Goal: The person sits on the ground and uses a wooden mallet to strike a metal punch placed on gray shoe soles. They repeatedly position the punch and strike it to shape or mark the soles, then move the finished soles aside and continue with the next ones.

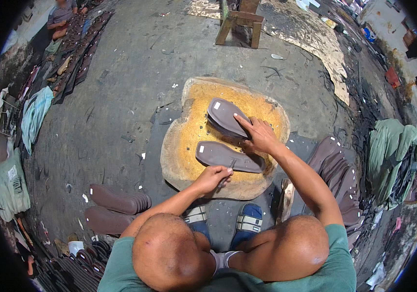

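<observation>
A brown shoe sole [223, 155] with a white sticker lies flat on a yellow-topped block [196, 104]. Beyond it, my right hand [261, 136] grips the heel end of a second, thicker-looking brown sole [225, 114], perhaps a small stack, its index finger stretched along the top. At the near edge of the first sole, my left hand [212, 179] is closed in a pinch. A thin dark sliver [233, 164] shows at its fingertips, over the sole; its kind is too small to tell.
Stacked brown soles lie on the floor at left [116, 199] and right [335, 168]. A wooden stool [240, 22] stands beyond the block. Green cloth [396, 155] hangs at right, a pale sack [11, 185] sits at left. Another person [61, 17] is at far left.
</observation>
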The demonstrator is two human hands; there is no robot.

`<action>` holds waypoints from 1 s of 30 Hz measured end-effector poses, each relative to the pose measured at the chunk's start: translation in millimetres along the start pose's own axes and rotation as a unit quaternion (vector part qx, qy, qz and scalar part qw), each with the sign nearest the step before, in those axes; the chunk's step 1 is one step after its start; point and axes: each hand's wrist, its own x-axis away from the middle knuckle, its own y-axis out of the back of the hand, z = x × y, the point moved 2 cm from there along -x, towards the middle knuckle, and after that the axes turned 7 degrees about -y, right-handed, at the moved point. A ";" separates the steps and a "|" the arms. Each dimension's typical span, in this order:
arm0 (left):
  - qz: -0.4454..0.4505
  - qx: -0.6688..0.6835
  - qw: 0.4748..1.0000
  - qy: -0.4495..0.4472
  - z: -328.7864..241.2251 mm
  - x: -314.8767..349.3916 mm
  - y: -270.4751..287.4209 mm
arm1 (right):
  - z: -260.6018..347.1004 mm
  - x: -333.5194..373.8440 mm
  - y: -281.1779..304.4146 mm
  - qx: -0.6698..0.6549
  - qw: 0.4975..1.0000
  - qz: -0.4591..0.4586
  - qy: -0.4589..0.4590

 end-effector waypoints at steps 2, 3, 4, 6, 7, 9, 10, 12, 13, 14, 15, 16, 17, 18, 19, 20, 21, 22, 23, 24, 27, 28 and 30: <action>-0.018 0.078 0.997 -0.003 2.6 -22.1 -2.3 | 0.0 -3.0 -10.4 -0.001 1.000 -0.010 0.019; -0.034 0.102 0.994 0.000 0.9 -27.6 -6.2 | 0.4 -3.3 -14.4 -0.002 0.999 -0.015 0.029; -0.049 0.127 0.991 0.003 -0.2 -31.4 -10.5 | 0.2 -3.3 -20.3 -0.009 0.999 0.038 0.026; -0.065 0.176 0.982 0.022 2.3 -29.8 -16.5 | 3.9 4.5 -26.5 -0.003 0.995 -0.032 0.095; -0.055 0.170 0.984 0.024 2.9 -26.8 -17.7 | 2.2 4.7 -27.1 -0.026 0.993 -0.035 0.110; -0.037 0.158 0.986 0.033 9.5 -18.7 -16.9 | 0.4 -2.4 -25.8 -0.043 0.993 0.030 0.103; -0.050 0.165 0.985 0.034 13.8 -16.9 -16.7 | -0.3 -8.1 -24.8 -0.054 0.992 0.062 0.100; -0.065 0.177 0.982 0.026 11.5 -16.5 -21.0 | -13.5 -21.3 -11.2 -0.039 0.996 0.007 0.081; -0.057 0.159 0.985 0.037 9.6 -15.4 -19.7 | -22.5 -30.0 -7.3 -0.023 0.996 -0.050 0.072; -0.045 0.143 0.987 0.050 2.7 -15.1 -20.5 | -36.4 -35.4 -6.2 0.002 0.993 -0.095 0.074; -0.036 0.125 0.990 0.058 -3.2 -14.3 -18.0 | -39.6 -41.4 -0.8 0.028 0.986 -0.144 0.083; -0.024 0.125 0.990 0.056 4.4 -17.6 -15.9 | -41.2 -44.1 -3.5 0.037 0.993 -0.102 0.049; -0.030 0.125 0.990 0.052 4.7 -17.7 -16.0 | -39.9 -47.0 -7.2 0.021 0.994 -0.091 0.060; -0.037 0.125 0.990 0.048 5.1 -18.4 -17.3 | -37.8 -48.8 -12.0 0.005 0.994 -0.080 0.071; -0.043 0.125 0.990 0.043 5.0 -19.5 -16.9 | -35.8 -49.9 -16.6 -0.011 0.994 -0.069 0.081; -0.044 0.127 0.990 0.044 7.5 -19.8 -16.1 | -27.5 -46.6 -19.5 -0.001 0.991 -0.082 0.103; -0.045 0.129 0.990 0.045 10.0 -20.1 -15.1 | -28.1 -48.4 -20.6 -0.040 0.991 -0.072 0.104; -0.047 0.131 0.989 0.046 12.4 -19.9 -14.1 | -29.3 -52.2 -19.8 -0.079 0.989 -0.061 0.105; -0.047 0.129 0.989 0.047 10.9 -19.6 -16.2 | -35.6 -55.2 -18.3 -0.116 0.987 -0.052 0.103; -0.048 0.127 0.990 0.047 9.6 -18.6 -18.8 | -42.8 -58.0 -15.4 -0.135 0.979 -0.093 0.119; -0.045 0.114 0.991 0.060 2.5 -13.4 -19.8 | -64.3 -71.6 -0.3 -0.003 0.980 -0.198 0.023; -0.043 0.108 0.991 0.066 1.5 -12.5 -19.4 | -66.6 -74.3 -1.1 0.016 0.984 -0.175 0.001; -0.052 0.114 0.990 0.060 2.1 -13.7 -22.0 | -71.5 -81.7 -2.5 0.057 0.988 -0.134 -0.043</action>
